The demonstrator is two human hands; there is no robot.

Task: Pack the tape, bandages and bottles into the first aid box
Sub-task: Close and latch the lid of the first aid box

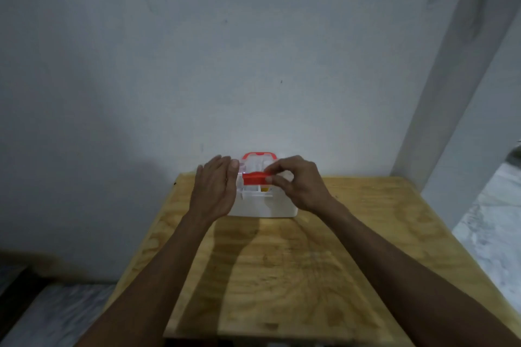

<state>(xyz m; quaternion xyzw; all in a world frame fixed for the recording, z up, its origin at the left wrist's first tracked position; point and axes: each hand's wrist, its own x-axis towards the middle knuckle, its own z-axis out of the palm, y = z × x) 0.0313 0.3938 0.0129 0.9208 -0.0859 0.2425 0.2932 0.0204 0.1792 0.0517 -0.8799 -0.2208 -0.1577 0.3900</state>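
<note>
I see the first aid box (263,207) at the far end of the table, toward twelve o'clock from me. It is a white, rounded plastic case standing upright on its base, its plain front wall facing me. The lid (258,162) is clear with a red rim, raised behind the body. Across the open top lies a red handle (255,178), level and running from nine to three o'clock. Under it I make out white inner compartments and a small yellow item (265,189) at about five o'clock from the handle's middle; what it is I cannot tell.
</note>
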